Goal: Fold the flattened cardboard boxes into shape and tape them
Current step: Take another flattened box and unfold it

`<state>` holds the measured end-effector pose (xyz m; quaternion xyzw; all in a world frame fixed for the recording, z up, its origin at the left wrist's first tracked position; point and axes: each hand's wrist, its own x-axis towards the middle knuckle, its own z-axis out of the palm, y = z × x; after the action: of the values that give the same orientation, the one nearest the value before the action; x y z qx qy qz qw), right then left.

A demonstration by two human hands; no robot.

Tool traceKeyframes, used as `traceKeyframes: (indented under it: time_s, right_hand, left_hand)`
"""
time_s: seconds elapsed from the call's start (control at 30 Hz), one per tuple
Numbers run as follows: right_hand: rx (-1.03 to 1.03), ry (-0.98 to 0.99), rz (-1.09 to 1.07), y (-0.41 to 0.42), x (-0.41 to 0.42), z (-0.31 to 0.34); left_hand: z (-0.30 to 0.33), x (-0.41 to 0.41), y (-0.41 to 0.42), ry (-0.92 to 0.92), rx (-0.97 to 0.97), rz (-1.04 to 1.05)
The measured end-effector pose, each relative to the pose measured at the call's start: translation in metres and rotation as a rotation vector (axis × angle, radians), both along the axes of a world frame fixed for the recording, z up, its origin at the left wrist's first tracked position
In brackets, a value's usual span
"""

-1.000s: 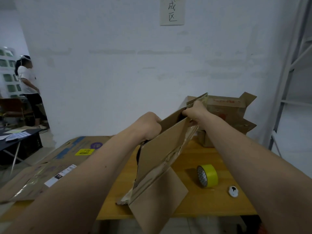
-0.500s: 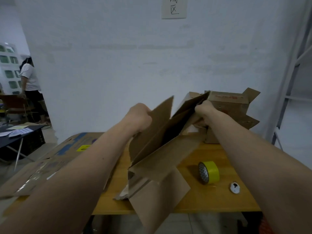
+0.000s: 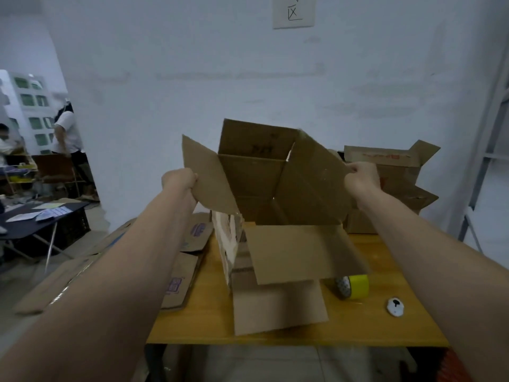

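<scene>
A brown cardboard box (image 3: 264, 188) stands opened into a square tube on the wooden table (image 3: 358, 323), its top flaps spread outward. My left hand (image 3: 179, 180) grips the left top flap. My right hand (image 3: 360, 179) grips the edge of the right top flap. The near flap hangs forward and down toward me, and a bottom flap lies flat on the table under it. A yellow tape roll (image 3: 354, 286) stands on edge to the right of the box, partly hidden behind the near flap.
Folded boxes (image 3: 394, 183) are stacked at the back right against the wall. Flattened boxes (image 3: 179, 282) lie on the table's left side and over its edge. A small white round object (image 3: 395, 306) sits near the tape. A metal rack stands at right; people stand far left.
The flattened box has been pulled open into a square shape. My hands moved apart, left hand leftward and right hand rightward, each holding a top flap.
</scene>
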<state>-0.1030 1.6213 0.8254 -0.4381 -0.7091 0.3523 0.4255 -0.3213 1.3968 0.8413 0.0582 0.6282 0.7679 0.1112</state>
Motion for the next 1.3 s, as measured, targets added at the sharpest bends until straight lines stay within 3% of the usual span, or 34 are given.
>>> traceKeyframes:
  time_s: [0.13, 0.4, 0.47, 0.57, 0.67, 0.8, 0.9, 1.0, 1.17, 1.3]
  right_hand:
    - [0.095, 0.005, -0.048, -0.001, 0.000, 0.010]
    - [0.089, 0.095, -0.160, 0.001, 0.015, 0.019]
    - [0.095, 0.089, -0.167, -0.001, 0.018, 0.015]
    - [0.094, 0.046, -0.161, -0.004, 0.022, 0.006]
    - [0.076, 0.041, -0.163, -0.006, 0.027, 0.005]
    - [0.049, 0.083, -0.196, -0.007, 0.029, 0.003]
    - [0.045, 0.104, -0.200, -0.010, 0.026, -0.002]
    - [0.032, 0.117, -0.214, -0.011, 0.026, -0.007]
    - [0.017, 0.103, -0.163, -0.019, 0.020, -0.006]
    - [0.010, 0.103, -0.132, -0.023, 0.020, -0.008]
  left_hand:
    - [-0.005, -0.014, -0.011, -0.091, 0.106, -0.043]
    - [-0.002, -0.015, -0.032, -0.149, 0.466, -0.292]
    - [-0.008, -0.017, -0.031, -0.164, 0.418, -0.285]
    - [-0.023, -0.020, -0.030, -0.163, 0.148, -0.247]
    - [-0.028, -0.019, -0.032, -0.149, 0.089, -0.269]
    - [-0.024, -0.016, -0.034, -0.130, 0.320, -0.221]
    - [-0.035, 0.000, -0.031, -0.116, 0.507, -0.071]
    - [-0.056, 0.034, -0.027, -0.011, 0.363, 0.082]
    - [-0.077, 0.045, -0.008, 0.010, -0.003, -0.068]
    - [-0.088, 0.021, -0.003, -0.035, -0.172, -0.084]
